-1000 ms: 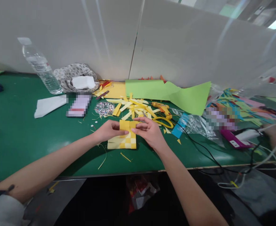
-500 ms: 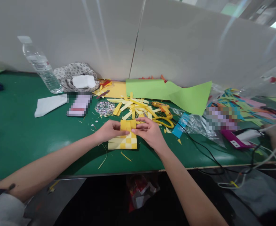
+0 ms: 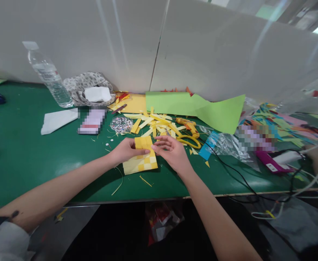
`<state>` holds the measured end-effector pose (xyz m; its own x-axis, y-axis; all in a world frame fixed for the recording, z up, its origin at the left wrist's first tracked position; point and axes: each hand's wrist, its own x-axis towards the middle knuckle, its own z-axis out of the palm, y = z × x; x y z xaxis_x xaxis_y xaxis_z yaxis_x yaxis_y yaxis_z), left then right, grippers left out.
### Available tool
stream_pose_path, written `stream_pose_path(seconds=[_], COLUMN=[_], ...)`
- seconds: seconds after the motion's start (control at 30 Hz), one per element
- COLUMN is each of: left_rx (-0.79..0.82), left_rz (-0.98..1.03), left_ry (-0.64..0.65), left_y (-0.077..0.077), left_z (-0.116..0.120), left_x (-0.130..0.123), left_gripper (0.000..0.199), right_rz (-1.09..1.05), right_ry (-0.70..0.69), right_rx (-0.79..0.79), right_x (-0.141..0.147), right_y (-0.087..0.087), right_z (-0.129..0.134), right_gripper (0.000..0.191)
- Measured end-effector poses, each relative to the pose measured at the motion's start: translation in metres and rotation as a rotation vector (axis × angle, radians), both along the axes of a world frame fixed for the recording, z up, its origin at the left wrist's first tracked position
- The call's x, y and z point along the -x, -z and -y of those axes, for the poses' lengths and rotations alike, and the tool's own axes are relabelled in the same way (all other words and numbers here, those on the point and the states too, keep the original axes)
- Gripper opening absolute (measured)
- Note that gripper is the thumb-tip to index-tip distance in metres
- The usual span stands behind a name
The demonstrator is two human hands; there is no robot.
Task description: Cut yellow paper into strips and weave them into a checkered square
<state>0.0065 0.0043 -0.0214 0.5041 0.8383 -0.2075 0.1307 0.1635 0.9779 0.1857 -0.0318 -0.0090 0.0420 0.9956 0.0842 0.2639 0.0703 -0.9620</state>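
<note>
A woven paper piece [image 3: 148, 164] in yellow and pale yellow checks lies at the middle of the green table, slightly tilted. My left hand [image 3: 128, 150] grips its left side, thumb on top and fingers reaching over the strips. At the upper right edge of the weave is my right hand [image 3: 168, 148], its fingers curled, with thumb and index at the paper's edge. Whether it pinches a strip is too small to tell. Just behind the hands lie loose yellow paper strips [image 3: 145, 125] and yellow-handled scissors [image 3: 194, 141].
A water bottle [image 3: 50, 79], patterned cloth bag [image 3: 74, 85] and blurred phone [image 3: 92, 121] stand or lie left. Behind are green paper [image 3: 172, 103] and a yellow glue gun [image 3: 188, 125]. Plastic wrap [image 3: 229, 145], cables and a magenta power strip [image 3: 270, 163] lie right, near another person's arm.
The woven piece has turned slightly and shifted a little left with my left hand. My right hand's fingertips have moved off its upper strips to the right edge.
</note>
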Motion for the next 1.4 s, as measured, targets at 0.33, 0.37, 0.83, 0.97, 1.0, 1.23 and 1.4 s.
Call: stream_pose_path(seconds=[0.33, 0.37, 0.83, 0.97, 1.0, 1.23, 1.4], left_rx=[0.088, 0.089, 0.077, 0.073, 0.072, 0.085, 0.071], left_rz=[0.108, 0.116, 0.098, 0.101, 0.104, 0.114, 0.104], left_ry=[-0.137, -0.14, -0.157, -0.153, -0.154, -0.157, -0.133], left_y=[-0.0023, -0.0019, 0.0025, 0.003, 0.0034, 0.0025, 0.0037], left_z=[-0.0026, -0.0026, -0.0041, -0.0044, -0.0046, -0.0045, -0.004], left_x=[-0.0002, -0.0002, 0.0014, 0.0013, 0.0013, 0.002, 0.0018], left_gripper=[0.027, 0.028, 0.027, 0.029, 0.028, 0.029, 0.029], right_rz=[0.147, 0.154, 0.158, 0.167, 0.167, 0.166, 0.178], right_ry=[-0.039, -0.036, -0.036, -0.037, -0.043, -0.036, -0.049], right_rx=[-0.043, -0.041, -0.047, -0.061, -0.065, -0.055, -0.068], right_x=[0.0013, 0.0019, 0.003, 0.0028, 0.0029, 0.0042, 0.0026], right_y=[0.0021, 0.0023, -0.0002, 0.0001, 0.0, -0.0057, -0.0035], right_z=[0.0044, 0.0046, 0.008, 0.0078, 0.0079, 0.0088, 0.0088], right_gripper=[0.026, 0.027, 0.031, 0.03, 0.028, 0.035, 0.027])
